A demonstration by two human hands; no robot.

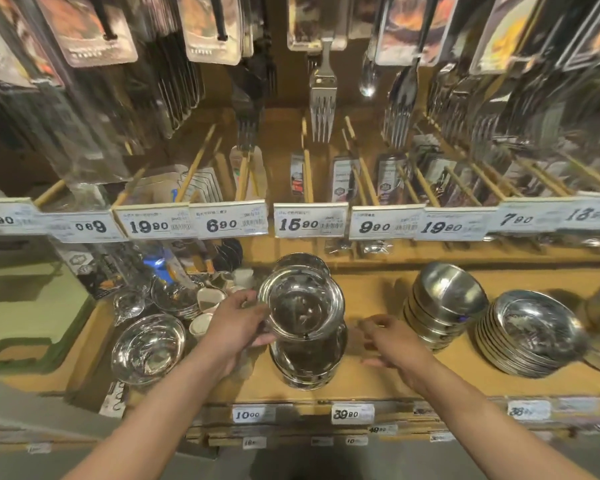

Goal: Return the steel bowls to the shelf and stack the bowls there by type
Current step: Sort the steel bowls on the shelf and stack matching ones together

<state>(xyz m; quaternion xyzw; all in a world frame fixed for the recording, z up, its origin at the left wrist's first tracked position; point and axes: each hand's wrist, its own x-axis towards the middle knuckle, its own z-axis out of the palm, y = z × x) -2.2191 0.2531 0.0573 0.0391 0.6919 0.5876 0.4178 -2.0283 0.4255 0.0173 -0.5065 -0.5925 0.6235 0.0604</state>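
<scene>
**Figure: Seating a steel bowl on its stack**

We are holding the top steel bowl (302, 306) by its rim, the fingers (253, 336) of our left hand (236, 323) closed on the rim's near-left edge, while the bowl is sitting tilted over the stack of like bowls (307, 362) directly beneath it on the wooden shelf (378, 379). Our right hand (392, 344) is hovering just right of the stack, its fingers loosely curled and holding nothing.

We are judging the bowl to be light, rigid and thin-walled, with a polished surface that is likely slippery; the flared rim is offering the surest purchase, so we are pinching there rather than on the curved wall. A tilted bowl may slide or ring against its neighbours, and the free hand is well placed to steady the stack from the opposite side.

Well right of those fingers, the deeper bowls (444, 306) and the shallow dishes (530, 334) are standing in separate stacks; left of the holding fingers, a loose bowl (149, 348) is lying apart, probably still needing sorting.
</scene>
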